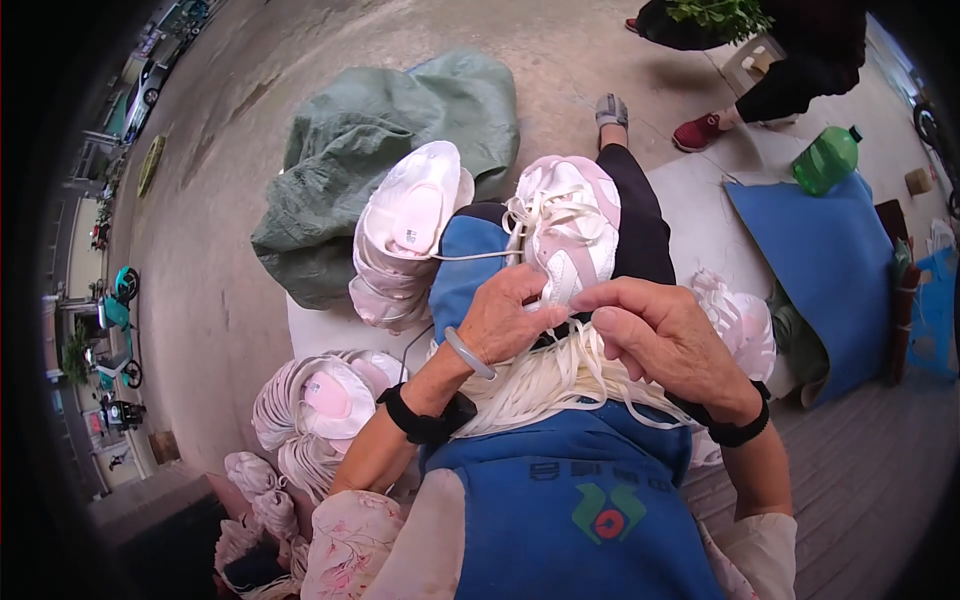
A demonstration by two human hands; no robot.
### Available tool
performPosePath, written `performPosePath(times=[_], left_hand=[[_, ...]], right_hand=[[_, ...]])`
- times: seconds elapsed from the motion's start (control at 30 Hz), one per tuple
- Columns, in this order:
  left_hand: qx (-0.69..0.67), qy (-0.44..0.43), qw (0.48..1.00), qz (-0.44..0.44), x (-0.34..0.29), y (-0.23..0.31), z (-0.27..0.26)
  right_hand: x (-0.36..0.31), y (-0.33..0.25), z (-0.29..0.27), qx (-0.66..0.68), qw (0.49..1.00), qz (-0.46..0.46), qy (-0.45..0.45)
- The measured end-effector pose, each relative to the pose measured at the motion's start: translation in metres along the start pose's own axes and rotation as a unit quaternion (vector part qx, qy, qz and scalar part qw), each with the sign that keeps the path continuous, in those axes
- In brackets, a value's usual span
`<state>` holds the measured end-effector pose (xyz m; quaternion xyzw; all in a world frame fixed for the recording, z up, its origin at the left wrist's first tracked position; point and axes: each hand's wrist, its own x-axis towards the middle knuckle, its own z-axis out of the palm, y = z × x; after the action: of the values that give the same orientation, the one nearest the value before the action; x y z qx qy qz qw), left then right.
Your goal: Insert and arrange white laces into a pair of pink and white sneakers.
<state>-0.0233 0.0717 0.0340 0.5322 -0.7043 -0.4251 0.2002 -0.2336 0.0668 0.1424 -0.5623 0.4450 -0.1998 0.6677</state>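
A white and pink shoe upper [585, 235] rests on my lap, with a cream lace [555, 208] threaded loosely across its far part. My left hand [505, 315] grips its near edge between thumb and index finger. Just to the right, my right hand [665, 335] is closed in a pinch close to the same edge; what sits between its fingertips is too small to tell. A thick bundle of cream laces [540, 385] lies over my blue apron [560, 480], beneath both hands. One lace stretches left from the shoe upper toward a stack of pale pink uppers [410, 215].
More nested uppers [330, 395] are piled at my left, others [745, 325] at my right. A green woven sack [400, 120] lies beyond the left stack. At far right, a green bottle [828, 160] stands by a blue sheet [810, 260]. Another person's red shoe [700, 132] is ahead.
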Motion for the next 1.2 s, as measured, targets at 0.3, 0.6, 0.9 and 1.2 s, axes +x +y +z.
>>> performPosePath(times=[0.3, 0.6, 0.9, 1.2], left_hand=[[-0.555, 0.154, 0.816, -0.041, 0.010, -0.032, -0.085], [-0.623, 0.349, 0.690, -0.118, 0.030, -0.188, -0.140], [-0.115, 0.259, 0.891, -0.356, 0.047, -0.255, -0.142], [0.216, 0.026, 0.943, -0.250, -0.016, -0.231, -0.136]], right_hand=[[0.071, 0.074, 0.011, -0.287, 0.926, -0.156, 0.191], [0.089, 0.079, 0.040, -0.443, 0.886, -0.106, 0.085], [0.110, 0.098, 0.080, -0.490, 0.856, -0.163, 0.029], [0.061, 0.073, 0.065, -0.421, 0.868, -0.205, -0.163]])
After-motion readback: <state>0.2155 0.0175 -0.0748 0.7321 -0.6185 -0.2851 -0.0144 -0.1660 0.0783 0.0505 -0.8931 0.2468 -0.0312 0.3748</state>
